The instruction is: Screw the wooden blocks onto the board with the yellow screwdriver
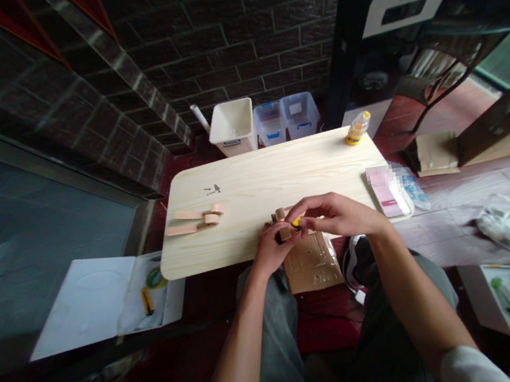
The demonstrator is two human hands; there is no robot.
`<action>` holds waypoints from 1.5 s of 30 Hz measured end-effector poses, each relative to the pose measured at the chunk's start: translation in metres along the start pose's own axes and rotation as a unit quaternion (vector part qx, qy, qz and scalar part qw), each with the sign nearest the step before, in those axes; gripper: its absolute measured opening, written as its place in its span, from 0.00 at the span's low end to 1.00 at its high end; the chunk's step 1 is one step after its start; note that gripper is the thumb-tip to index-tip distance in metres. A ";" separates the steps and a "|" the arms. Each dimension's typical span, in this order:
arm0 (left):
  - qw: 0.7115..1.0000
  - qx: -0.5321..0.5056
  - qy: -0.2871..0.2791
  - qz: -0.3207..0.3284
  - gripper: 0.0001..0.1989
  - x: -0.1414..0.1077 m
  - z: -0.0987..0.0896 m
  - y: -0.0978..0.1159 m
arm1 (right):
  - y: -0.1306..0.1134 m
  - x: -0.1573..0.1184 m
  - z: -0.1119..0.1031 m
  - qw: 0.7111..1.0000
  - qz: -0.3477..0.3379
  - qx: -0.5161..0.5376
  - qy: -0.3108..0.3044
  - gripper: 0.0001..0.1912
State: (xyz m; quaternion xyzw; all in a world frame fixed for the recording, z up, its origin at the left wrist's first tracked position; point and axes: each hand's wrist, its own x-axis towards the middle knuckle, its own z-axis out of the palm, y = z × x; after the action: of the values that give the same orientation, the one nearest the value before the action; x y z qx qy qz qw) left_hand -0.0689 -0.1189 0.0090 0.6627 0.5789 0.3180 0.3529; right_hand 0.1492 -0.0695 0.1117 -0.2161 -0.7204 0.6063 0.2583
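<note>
Hands together over a wood block at the near edge of the table.
The left hand has its fingers closed round the block; the right hand pinches a yellow piece right beside it, contact unclear. Cardboard lies below. Wooden parts and dark bits lie leftward; a bottle stands at the far right corner.

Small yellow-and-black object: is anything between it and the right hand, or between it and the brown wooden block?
Nothing visible: the right hand holds the small yellow-and-black object close beside the brown wooden block in the left hand.
</note>
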 end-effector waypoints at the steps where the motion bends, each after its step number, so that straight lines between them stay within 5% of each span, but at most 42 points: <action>1: 1.000 0.002 0.001 -0.001 0.14 0.000 0.000 0.000 | 0.000 0.000 0.000 1.000 0.001 0.001 0.002 0.15; 45: 1.000 -0.003 0.001 0.007 0.15 0.001 0.002 0.003 | 0.001 -0.002 -0.002 1.000 -0.004 -0.014 -0.001 0.15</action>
State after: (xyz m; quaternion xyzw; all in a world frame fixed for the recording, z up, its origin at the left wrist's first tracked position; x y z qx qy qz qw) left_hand -0.0659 -0.1186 0.0106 0.6652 0.5739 0.3226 0.3524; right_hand 0.1523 -0.0692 0.1112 -0.2163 -0.7299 0.5951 0.2575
